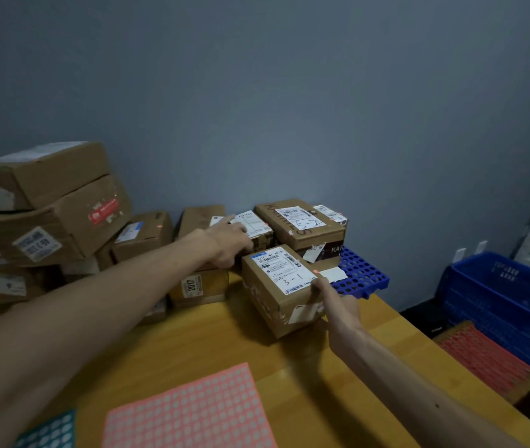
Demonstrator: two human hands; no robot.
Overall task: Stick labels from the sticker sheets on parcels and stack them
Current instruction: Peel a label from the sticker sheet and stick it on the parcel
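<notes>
Centre frame: right hand [328, 294] clamps a near corner of the labelled 3-1 parcel [276, 286]; left hand [225, 240] grip indeterminate. Apparently the stacking step; next needs a level lift.
</notes>
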